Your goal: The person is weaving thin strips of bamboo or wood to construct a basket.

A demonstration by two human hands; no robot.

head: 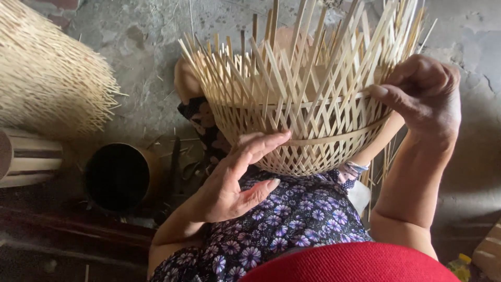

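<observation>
Where the person's lap fills the lower middle of my head view, a half-woven bamboo basket sits on the knees, rounded bottom toward me, loose strip ends fanning up and out past the top edge. I cannot see inside it; only pale lattice and gaps.

Right hand: grip closed on a strip at the basket's right rim, thumb and fingers pinched together on the weave. Left hand: open, fingers spread apart, fingertips touching the lower front of the basket near the horizontal band; it clamps nothing.

Containers nearby: a dark round pot on the floor to the left, mouth facing me, interior black, contents not readable. Just left of it, a striped cylinder lying on its side, partly cut by the frame.

Upper left: a large bundle of thin bamboo splints, ends bristling toward the basket but well apart from it. More loose strips stand under the right forearm, beside the knee.

Floor is rough grey concrete, scattered with slivers. The floral dress covers the lap; a red hat brim blocks the bottom edge. Open floor shows between bundle and basket, and at far right.
</observation>
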